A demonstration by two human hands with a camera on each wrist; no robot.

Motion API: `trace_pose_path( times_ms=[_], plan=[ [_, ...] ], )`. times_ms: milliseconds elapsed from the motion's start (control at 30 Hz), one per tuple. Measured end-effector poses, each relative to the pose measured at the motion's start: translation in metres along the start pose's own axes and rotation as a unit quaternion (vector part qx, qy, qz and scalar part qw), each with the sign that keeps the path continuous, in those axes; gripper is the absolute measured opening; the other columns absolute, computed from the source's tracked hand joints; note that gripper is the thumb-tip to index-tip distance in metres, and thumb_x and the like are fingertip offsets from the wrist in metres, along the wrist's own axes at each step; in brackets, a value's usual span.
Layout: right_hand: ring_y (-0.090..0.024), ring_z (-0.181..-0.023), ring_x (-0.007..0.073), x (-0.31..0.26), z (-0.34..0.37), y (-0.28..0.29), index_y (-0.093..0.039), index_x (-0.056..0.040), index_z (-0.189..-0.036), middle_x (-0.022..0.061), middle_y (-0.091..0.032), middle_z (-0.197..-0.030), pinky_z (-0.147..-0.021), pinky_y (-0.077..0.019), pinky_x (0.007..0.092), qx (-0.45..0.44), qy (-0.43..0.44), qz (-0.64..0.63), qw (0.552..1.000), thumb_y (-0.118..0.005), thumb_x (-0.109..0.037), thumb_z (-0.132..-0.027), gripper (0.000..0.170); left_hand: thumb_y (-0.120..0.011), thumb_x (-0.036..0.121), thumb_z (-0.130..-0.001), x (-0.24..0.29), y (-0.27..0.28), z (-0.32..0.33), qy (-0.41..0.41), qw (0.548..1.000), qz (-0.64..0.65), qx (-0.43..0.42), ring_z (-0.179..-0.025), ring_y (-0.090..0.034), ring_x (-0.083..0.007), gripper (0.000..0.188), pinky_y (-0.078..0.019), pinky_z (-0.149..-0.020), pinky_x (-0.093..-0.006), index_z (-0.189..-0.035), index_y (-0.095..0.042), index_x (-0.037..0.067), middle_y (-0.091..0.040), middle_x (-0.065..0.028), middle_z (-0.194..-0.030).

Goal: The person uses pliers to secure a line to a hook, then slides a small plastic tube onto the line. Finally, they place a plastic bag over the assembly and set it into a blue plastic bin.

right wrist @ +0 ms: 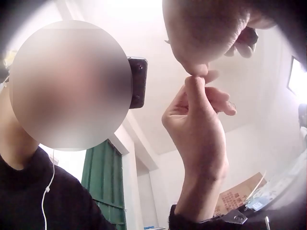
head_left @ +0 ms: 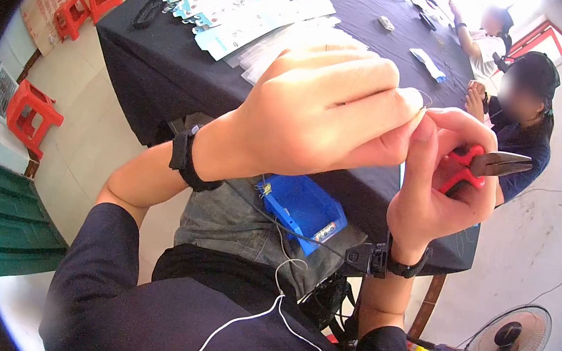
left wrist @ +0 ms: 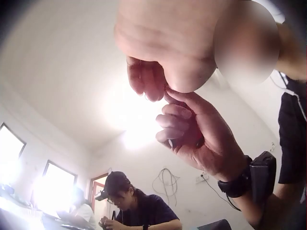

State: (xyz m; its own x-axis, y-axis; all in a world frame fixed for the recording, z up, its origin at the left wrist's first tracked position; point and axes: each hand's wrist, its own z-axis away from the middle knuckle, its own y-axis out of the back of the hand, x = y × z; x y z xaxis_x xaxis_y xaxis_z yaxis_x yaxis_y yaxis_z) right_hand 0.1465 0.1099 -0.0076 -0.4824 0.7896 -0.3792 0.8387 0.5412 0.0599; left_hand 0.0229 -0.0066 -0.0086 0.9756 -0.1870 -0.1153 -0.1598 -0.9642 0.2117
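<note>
Centre of frame: left hand (head_left: 326, 115), in fingertip pinch on fine strand (head_left: 431, 100). Right of centre: right hand (head_left: 442, 187), curled round pliers (head_left: 494, 164), thumb against left fingertips. Lower centre: bin (head_left: 302, 202).

Above the bench (head_left: 373, 9), the head view looks down past the near fingers (head_left: 423, 153); close by them, the left wrist view tilts up toward a person (left wrist: 156, 212) beside the bench, the right toward its wearer (right wrist: 57, 199), all sharing those fingers.

Pliers (head_left: 489, 164) had metal jaws and plastic handles (head_left: 469, 176); the bin (head_left: 309, 203) was glossy plastic, the tablecloth (head_left: 129, 78) matt cloth.
</note>
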Motion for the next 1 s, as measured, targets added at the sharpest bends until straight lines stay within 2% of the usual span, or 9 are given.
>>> trace_pose_path(
  times_ms=[333, 667, 733, 767, 800, 867, 933, 967, 1000],
  plan=[
    [-0.044, -0.056, 0.0004, 0.004, 0.0, 0.005, -0.069, 0.0006, -0.097, -0.0035, -0.062, -0.073, -0.053, -0.0285, 0.0172, -0.011, -0.02, -0.001, 1.0, -0.079, 0.002, -0.083, 0.016, -0.076, 0.0, -0.07, -0.002, -0.003, -0.002, -0.001, 1.0, -0.007, -0.004, -0.071, -0.07, -0.0278, 0.018, -0.0578, -0.065, -0.0335, -0.088, -0.073, 0.001, -0.07, -0.012, -0.083],
    [-0.044, -0.058, 0.0008, 0.011, -0.005, 0.009, -0.068, -0.0003, -0.096, -0.005, -0.058, -0.071, -0.054, -0.0303, 0.0184, -0.025, -0.031, 0.015, 0.999, -0.076, 0.002, -0.082, 0.016, -0.075, -0.003, -0.07, -0.011, -0.005, -0.002, -0.012, 1.0, -0.014, 0.006, -0.069, -0.069, -0.026, 0.021, -0.057, -0.065, -0.032, -0.091, -0.072, 0.001, -0.071, -0.0117, -0.085],
    [-0.045, -0.06, 0.0016, 0.014, -0.01, 0.013, -0.066, -0.0023, -0.094, -0.0052, -0.056, -0.071, -0.055, -0.0313, 0.0193, -0.068, -0.07, 0.07, 0.993, -0.072, 0.003, -0.082, 0.014, -0.074, -0.004, -0.073, -0.018, -0.002, -0.004, -0.035, 0.998, -0.044, 0.004, -0.067, -0.068, -0.0232, 0.021, -0.0563, -0.063, -0.0313, -0.093, -0.071, -0.001, -0.071, -0.0106, -0.084],
    [-0.046, -0.065, 0.0008, 0.021, -0.013, 0.015, -0.062, -0.0041, -0.094, -0.0053, -0.055, -0.073, -0.057, -0.0327, 0.0192, -0.106, -0.106, 0.061, 0.987, -0.068, 0.003, -0.083, 0.014, -0.073, -0.005, -0.076, -0.013, 0.002, -0.004, 0.005, 0.999, -0.045, -0.011, -0.064, -0.066, -0.0192, 0.016, -0.0543, -0.061, -0.0294, -0.092, -0.071, -0.002, -0.071, -0.0093, -0.081],
    [-0.055, -0.064, 0.0115, 0.029, -0.015, 0.018, -0.055, -0.0043, -0.103, 0.0034, -0.058, -0.074, -0.059, -0.04, 0.026, -0.132, -0.158, 0.122, 0.971, -0.063, -0.002, -0.088, 0.017, -0.073, -0.005, -0.076, -0.014, 0.004, -0.005, 0.007, 0.999, -0.042, -0.013, -0.064, -0.066, -0.0192, 0.016, -0.0543, -0.061, -0.0294, -0.092, -0.071, -0.002, -0.071, -0.0093, -0.081],
    [-0.063, -0.067, 0.0335, 0.049, -0.016, 0.022, -0.05, -0.0049, -0.113, 0.0171, -0.063, -0.077, -0.066, -0.049, 0.0406, -0.207, -0.223, 0.276, 0.912, -0.058, -0.007, -0.092, 0.023, -0.071, -0.006, -0.078, -0.018, 0.002, -0.007, 0.031, 0.998, -0.048, 0.01, -0.06, -0.063, -0.0164, 0.013, -0.0509, -0.058, -0.0277, -0.091, -0.071, -0.002, -0.07, -0.0079, -0.077],
    [-0.061, -0.075, 0.0503, 0.097, 0.005, 0.028, -0.047, -0.0026, -0.115, 0.0274, -0.064, -0.083, -0.075, -0.0496, 0.0546, -0.241, -0.193, 0.325, 0.894, -0.054, -0.009, -0.094, 0.024, -0.07, -0.006, -0.079, -0.015, 0.002, -0.014, 0.041, 0.998, -0.037, 0.009, -0.058, -0.062, -0.0158, 0.012, -0.0477, -0.056, -0.0264, -0.09, -0.071, -0.002, -0.07, -0.0073, -0.075],
    [-0.063, -0.084, 0.0497, 0.11, 0.012, 0.03, -0.047, 0.0003, -0.113, 0.0289, -0.066, -0.09, -0.081, -0.05, 0.056, -0.282, -0.2, 0.353, 0.869, -0.056, -0.009, -0.093, 0.023, -0.07, -0.004, -0.08, -0.017, 0.003, -0.013, 0.063, 0.998, -0.03, -0.001, -0.058, -0.062, -0.0162, 0.01, -0.0475, -0.056, -0.0271, -0.09, -0.071, -0.001, -0.069, -0.0072, -0.075],
    [-0.063, -0.084, 0.0497, 0.13, 0.023, 0.036, -0.047, 0.0003, -0.113, 0.0289, -0.066, -0.09, -0.081, -0.05, 0.056, -0.281, -0.203, 0.354, 0.869, -0.056, -0.009, -0.093, 0.023, -0.071, -0.002, -0.081, -0.018, 0.003, -0.012, 0.085, 0.996, -0.024, -0.01, -0.059, -0.062, -0.0166, 0.008, -0.0474, -0.057, -0.0279, -0.089, -0.071, -0.001, -0.068, -0.0071, -0.074]
  ],
)
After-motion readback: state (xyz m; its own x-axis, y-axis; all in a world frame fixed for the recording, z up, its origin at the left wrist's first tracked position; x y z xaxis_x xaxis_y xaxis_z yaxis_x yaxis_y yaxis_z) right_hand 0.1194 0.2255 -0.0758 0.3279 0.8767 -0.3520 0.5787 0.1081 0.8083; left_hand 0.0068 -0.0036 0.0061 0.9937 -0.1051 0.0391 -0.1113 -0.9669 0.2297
